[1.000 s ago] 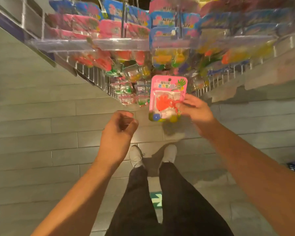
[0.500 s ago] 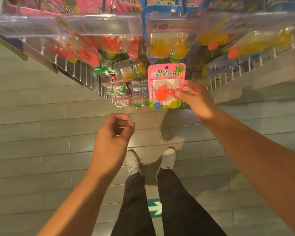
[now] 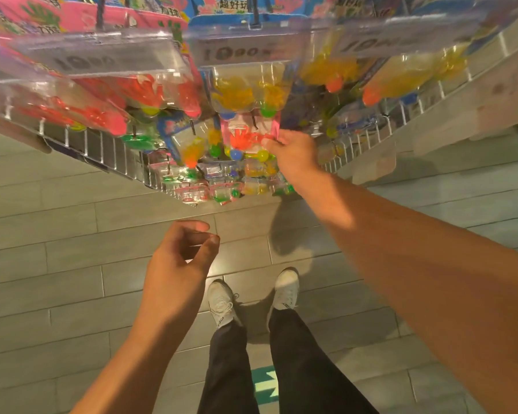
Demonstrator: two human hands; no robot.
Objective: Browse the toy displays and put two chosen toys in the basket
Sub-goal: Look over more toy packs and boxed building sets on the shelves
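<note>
- Display rack: hung with blister-packed toys, above and ahead of both hands.
- Right hand: nearer, its fingers pinch the pink toy pack at its right edge, long axis upright.
- Left hand: lower, loosely curled, holding nothing.

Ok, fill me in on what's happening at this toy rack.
A person stands facing a wire rack hung with toy packs. Their right hand pinches a pink pack holding an orange sticky hand and small balls, up against the other hanging packs. The left hand hovers lower with fingers loosely curled, holding nothing. No basket is in view, so nothing shows as chosen and stowed yet.
</note>
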